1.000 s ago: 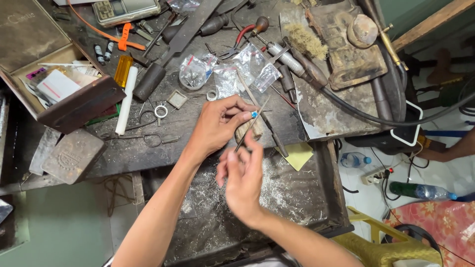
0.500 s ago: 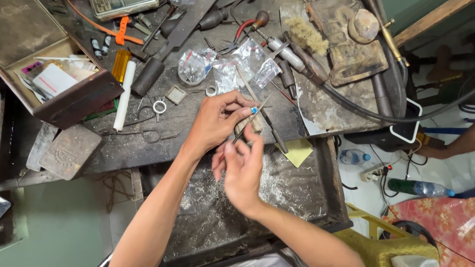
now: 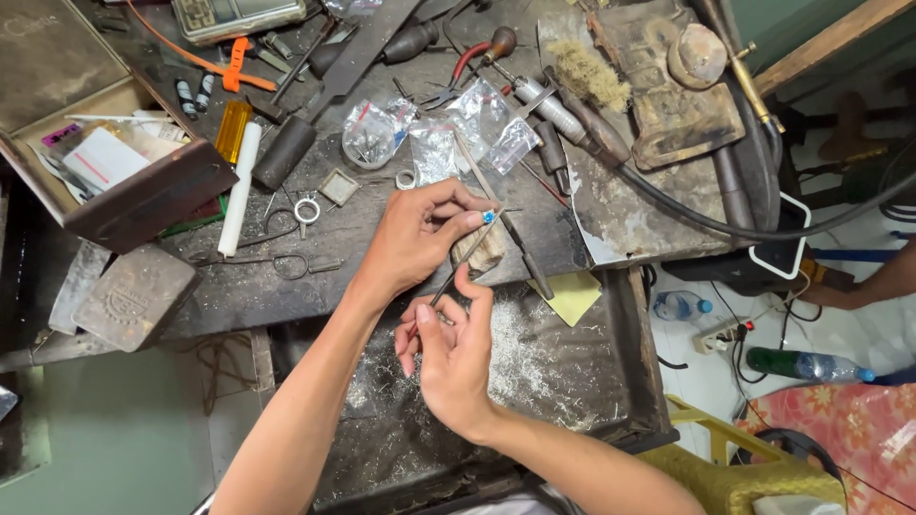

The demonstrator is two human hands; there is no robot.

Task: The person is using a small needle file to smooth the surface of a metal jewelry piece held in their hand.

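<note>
My left hand (image 3: 410, 243) pinches a small piece with a blue stone (image 3: 489, 217) between thumb and forefinger, braced over a worn wooden bench peg (image 3: 489, 254). Just below, my right hand (image 3: 456, 358) grips a thin metal tool (image 3: 456, 270) that slants up to the right, its tip close to the blue stone. Both hands hover at the front edge of the dark workbench (image 3: 382, 238), above a drawer tray (image 3: 544, 362) dusted with metal filings.
Clear plastic bags (image 3: 477, 124), a silver ring (image 3: 307, 210), a white stick (image 3: 239, 191), an open wooden box (image 3: 124, 191) and a metal block (image 3: 134, 296) lie to the left and behind. A black hose (image 3: 687, 215), brush (image 3: 582, 72), yellow paper (image 3: 572, 296) and another person's arm (image 3: 878, 281) are at right.
My right hand has dropped slightly lower and the thin tool now slants more steeply up to the stone. My left hand keeps its pinch on the blue-stone piece.
</note>
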